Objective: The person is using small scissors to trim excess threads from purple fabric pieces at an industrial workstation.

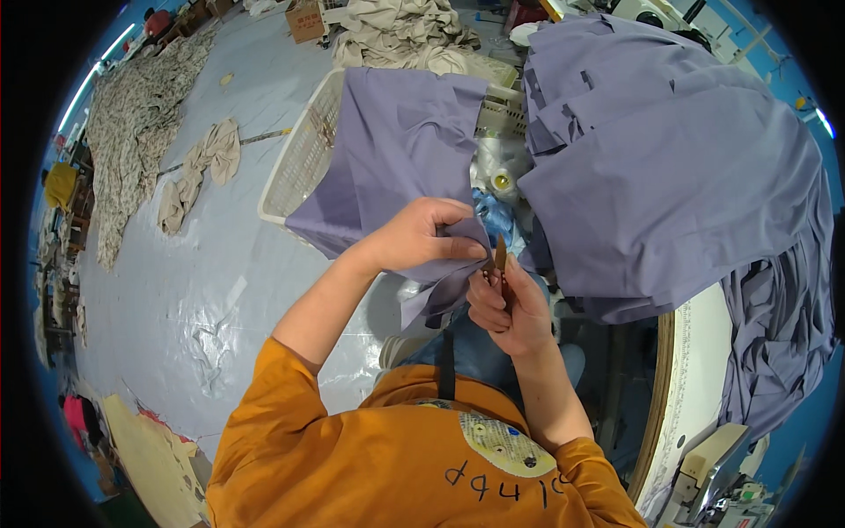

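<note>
A piece of purple-grey fabric [409, 132] drapes over a white plastic basket [292, 176] in front of me. My left hand [422, 233] is closed on the fabric's near right edge, pinching it between thumb and fingers; a loose flap hangs below. Just right of it, my right hand [519, 308] grips a small pair of brass-coloured thread snips [501, 253], blades pointing up and close to the pinched edge. Whether the blades touch the cloth I cannot tell. Inside the basket lie a white roll with a yellow centre [503, 181] and some blue plastic [495, 214].
A big pile of purple-grey fabric [669, 176] covers the table [695, 378] at my right and hangs over its edges. Beige cloth [396, 35] is heaped behind the basket, near a cardboard box [305, 22]. Patterned fabric [141, 123] and a crumpled beige cloth [207, 167] lie to the left.
</note>
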`<state>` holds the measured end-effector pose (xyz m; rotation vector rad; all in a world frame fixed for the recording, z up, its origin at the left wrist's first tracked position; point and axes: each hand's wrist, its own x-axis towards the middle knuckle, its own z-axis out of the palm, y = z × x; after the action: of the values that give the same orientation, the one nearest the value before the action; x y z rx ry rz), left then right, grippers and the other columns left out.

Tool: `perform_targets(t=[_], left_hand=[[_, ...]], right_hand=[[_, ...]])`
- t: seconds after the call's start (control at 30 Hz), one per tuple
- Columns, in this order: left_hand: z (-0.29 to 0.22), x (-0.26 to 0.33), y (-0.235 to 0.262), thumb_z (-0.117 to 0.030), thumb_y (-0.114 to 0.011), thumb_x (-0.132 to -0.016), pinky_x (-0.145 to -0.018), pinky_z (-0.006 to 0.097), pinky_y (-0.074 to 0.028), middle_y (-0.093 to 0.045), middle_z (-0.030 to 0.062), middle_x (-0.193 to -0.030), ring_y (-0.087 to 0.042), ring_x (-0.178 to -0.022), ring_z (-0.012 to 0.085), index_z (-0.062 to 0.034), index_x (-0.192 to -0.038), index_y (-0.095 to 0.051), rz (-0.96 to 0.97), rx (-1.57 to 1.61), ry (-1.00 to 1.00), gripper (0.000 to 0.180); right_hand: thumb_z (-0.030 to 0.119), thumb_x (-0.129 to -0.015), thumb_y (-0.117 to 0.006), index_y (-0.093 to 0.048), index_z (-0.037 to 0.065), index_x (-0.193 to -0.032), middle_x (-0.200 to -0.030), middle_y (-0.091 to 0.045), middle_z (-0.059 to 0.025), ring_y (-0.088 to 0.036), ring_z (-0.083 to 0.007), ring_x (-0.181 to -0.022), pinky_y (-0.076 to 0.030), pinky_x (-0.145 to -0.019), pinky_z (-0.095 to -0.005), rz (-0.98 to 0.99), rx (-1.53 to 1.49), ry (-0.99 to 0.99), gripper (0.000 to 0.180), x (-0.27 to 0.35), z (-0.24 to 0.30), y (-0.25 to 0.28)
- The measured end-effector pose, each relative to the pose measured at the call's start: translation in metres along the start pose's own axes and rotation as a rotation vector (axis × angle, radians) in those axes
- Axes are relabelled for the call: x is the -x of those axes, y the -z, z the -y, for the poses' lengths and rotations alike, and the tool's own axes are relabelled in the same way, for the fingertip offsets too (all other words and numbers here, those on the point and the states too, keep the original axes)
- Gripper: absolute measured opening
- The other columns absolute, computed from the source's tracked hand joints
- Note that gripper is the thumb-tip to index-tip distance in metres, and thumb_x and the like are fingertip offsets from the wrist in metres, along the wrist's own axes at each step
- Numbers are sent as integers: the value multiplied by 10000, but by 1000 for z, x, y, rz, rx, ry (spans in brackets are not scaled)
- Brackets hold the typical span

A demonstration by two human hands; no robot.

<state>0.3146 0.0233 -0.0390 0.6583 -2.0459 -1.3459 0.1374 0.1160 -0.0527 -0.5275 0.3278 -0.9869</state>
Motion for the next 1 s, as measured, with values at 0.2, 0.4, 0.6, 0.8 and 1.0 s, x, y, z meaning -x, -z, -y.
perform_targets(t=[0.2, 0.4, 0.6, 0.8, 1.0], left_hand=[[1, -1, 0, -223, -729, -760, -582, 272, -356, -459, 38, -639, -386, -637, 99, 11, -740, -572, 3, 22, 5, 282], [-4, -2, -7, -164, -752, -743, -642, 223, -410, -606, -7, -733, -488, -705, 45, 6, -829, -626, -32, 248, 146, 228], [3, -5, -10, -43, -753, -693, -729, 226, -450, -650, 7, -815, -568, -769, 73, -13, -879, -652, 20, 381, 242, 214], [6, -4, -13, 0, -751, -680, -689, 206, -464, -660, 15, -808, -583, -732, 65, -8, -867, -651, -12, 406, 248, 212], [7, -3, -16, 15, -755, -667, -645, 199, -442, -653, 3, -772, -553, -694, 41, -2, -828, -653, -5, 240, 234, 192]], right_hand=[[297, -981, -380, -417, 111, -846, -635, -412, 2, -276, -40, -423, -212, -387, -187, -166, 170, 28, 232, 3, 5, -6], [328, -977, -381, -397, 118, -809, -631, -404, 5, -264, -42, -417, -212, -388, -191, -182, 103, 41, 270, 4, 5, -8], [335, -979, -374, -391, 116, -800, -627, -390, 9, -258, -43, -411, -210, -386, -194, -189, 132, 57, 283, 6, 4, -10], [327, -978, -384, -434, 104, -848, -615, -380, 18, -250, -40, -406, -203, -380, -192, -213, 128, 61, 263, 7, 2, -9], [331, -969, -412, -465, 99, -867, -586, -377, 30, -252, -33, -401, -197, -373, -192, -284, 120, 37, 259, 8, 2, -11]])
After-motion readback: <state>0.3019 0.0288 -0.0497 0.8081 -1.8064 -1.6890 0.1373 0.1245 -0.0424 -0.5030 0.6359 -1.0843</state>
